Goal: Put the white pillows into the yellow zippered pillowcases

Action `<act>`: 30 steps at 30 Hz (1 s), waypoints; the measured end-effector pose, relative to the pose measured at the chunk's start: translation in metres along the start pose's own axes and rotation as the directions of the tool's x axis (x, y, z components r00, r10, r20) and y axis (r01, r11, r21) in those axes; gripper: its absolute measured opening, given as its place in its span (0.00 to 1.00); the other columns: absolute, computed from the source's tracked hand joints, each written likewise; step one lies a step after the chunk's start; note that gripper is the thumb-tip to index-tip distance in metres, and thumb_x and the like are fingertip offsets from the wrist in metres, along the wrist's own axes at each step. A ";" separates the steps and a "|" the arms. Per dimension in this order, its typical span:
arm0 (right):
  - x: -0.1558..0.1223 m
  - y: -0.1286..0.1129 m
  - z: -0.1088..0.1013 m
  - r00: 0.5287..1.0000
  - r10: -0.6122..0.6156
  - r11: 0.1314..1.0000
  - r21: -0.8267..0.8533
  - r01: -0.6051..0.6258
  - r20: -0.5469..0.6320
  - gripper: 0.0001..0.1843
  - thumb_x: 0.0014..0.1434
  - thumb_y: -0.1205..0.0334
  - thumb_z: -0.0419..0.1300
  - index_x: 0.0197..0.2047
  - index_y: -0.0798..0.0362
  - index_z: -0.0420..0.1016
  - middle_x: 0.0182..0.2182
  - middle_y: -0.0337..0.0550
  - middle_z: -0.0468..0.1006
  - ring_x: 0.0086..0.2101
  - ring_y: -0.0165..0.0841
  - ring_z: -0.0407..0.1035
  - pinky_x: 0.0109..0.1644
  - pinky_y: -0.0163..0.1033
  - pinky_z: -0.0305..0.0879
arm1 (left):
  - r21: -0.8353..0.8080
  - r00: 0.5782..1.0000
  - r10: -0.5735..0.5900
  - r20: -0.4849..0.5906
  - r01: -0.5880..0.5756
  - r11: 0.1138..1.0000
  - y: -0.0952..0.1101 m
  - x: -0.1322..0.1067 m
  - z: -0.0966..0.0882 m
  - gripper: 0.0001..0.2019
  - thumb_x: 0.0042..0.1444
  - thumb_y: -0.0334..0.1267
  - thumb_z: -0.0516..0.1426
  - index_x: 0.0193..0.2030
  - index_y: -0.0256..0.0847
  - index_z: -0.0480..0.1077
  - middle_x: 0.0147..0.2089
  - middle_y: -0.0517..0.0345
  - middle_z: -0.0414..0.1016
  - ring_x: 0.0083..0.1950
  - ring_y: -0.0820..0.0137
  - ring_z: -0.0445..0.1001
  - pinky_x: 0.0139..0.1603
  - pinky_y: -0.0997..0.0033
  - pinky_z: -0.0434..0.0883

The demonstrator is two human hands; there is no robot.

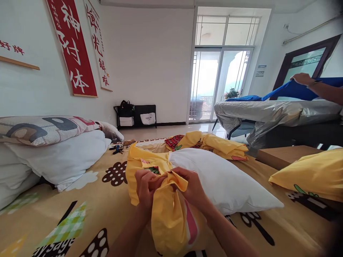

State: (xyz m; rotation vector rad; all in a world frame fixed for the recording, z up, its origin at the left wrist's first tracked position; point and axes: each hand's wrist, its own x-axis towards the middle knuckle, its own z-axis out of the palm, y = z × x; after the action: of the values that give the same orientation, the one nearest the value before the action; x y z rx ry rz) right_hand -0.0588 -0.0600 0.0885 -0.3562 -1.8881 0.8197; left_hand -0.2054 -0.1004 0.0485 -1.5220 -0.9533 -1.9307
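Observation:
Both my hands grip the bunched edge of a yellow pillowcase (pixel 168 221) with pink print. My left hand (pixel 144 185) is closed round the cloth on one side. On the other side, my right hand (pixel 191 184) pinches the folded edge, and its fingertips are partly hidden by fabric. Part of the yellow cloth spreads over the near left end of a white pillow (pixel 219 182), which lies just beyond my right hand. How far the pillow sits within the cloth cannot be made out.
A patterned sheet (pixel 118 207) covers the bed. White pillows (pixel 77 157) are stacked at left. More yellow fabric (pixel 214 142) lies behind, and a yellow pillow (pixel 313 171) rests at right beside a cardboard box (pixel 284 155). Another person's hand (pixel 302 79) holds blue cloth (pixel 294 91) over a plastic-covered table (pixel 278 110).

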 end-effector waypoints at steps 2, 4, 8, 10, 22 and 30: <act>0.001 0.001 -0.005 1.000 -0.018 0.999 -0.036 0.018 -0.010 0.03 0.50 0.65 0.59 0.30 0.53 0.74 0.24 0.36 0.75 0.24 0.27 0.64 0.29 0.31 0.60 | -0.039 0.997 0.059 0.039 -0.058 0.998 0.007 -0.002 0.000 0.09 0.55 0.27 0.59 0.41 0.41 0.66 0.36 0.59 0.64 0.36 0.72 0.65 0.33 0.74 0.68; 0.001 0.002 -0.011 0.999 -0.042 0.997 -0.069 0.040 -0.031 0.03 0.51 0.66 0.58 0.30 0.53 0.73 0.25 0.37 0.76 0.25 0.28 0.64 0.28 0.31 0.60 | -0.023 0.987 0.060 0.152 -0.057 0.998 0.017 -0.002 0.001 0.10 0.57 0.26 0.55 0.45 0.41 0.66 0.37 0.57 0.66 0.38 0.71 0.68 0.36 0.72 0.69; 0.000 -0.002 -0.019 0.986 -0.133 0.978 -0.176 0.113 -0.105 0.07 0.54 0.68 0.54 0.35 0.52 0.71 0.28 0.38 0.76 0.27 0.29 0.66 0.29 0.32 0.61 | 0.170 0.924 -0.035 0.380 -0.033 0.985 0.034 -0.005 0.001 0.14 0.58 0.29 0.53 0.52 0.39 0.64 0.45 0.49 0.69 0.48 0.63 0.68 0.46 0.64 0.70; -0.002 -0.006 -0.021 0.972 -0.216 0.950 -0.248 0.188 -0.090 0.08 0.55 0.70 0.52 0.38 0.51 0.70 0.29 0.39 0.75 0.28 0.30 0.67 0.30 0.32 0.62 | 0.227 0.908 -0.063 0.414 -0.036 0.973 0.039 -0.005 -0.001 0.10 0.59 0.29 0.52 0.48 0.39 0.65 0.43 0.50 0.69 0.45 0.63 0.68 0.44 0.64 0.69; -0.007 -0.018 -0.029 0.798 -0.580 0.472 -0.731 0.492 0.162 0.10 0.59 0.74 0.48 0.35 0.52 0.67 0.24 0.39 0.72 0.25 0.31 0.63 0.33 0.36 0.57 | 0.162 0.720 -0.185 0.669 0.101 0.982 0.060 0.026 -0.036 0.15 0.65 0.35 0.48 0.25 0.41 0.55 0.27 0.61 0.62 0.29 0.74 0.61 0.30 0.74 0.58; -0.015 -0.017 -0.015 0.883 -0.466 0.700 -0.587 0.407 0.056 0.10 0.53 0.74 0.51 0.36 0.52 0.68 0.24 0.38 0.71 0.24 0.30 0.62 0.31 0.34 0.56 | 0.217 0.639 -0.270 0.720 0.162 0.963 0.078 0.044 -0.053 0.16 0.64 0.41 0.49 0.24 0.40 0.58 0.26 0.61 0.63 0.28 0.74 0.61 0.29 0.73 0.58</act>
State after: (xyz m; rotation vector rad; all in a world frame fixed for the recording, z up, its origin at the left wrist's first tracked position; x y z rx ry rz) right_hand -0.0369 -0.0751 0.0940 -0.2877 -1.9858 -0.1265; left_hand -0.1911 -0.1883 0.1014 -2.2595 -1.6338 -1.2881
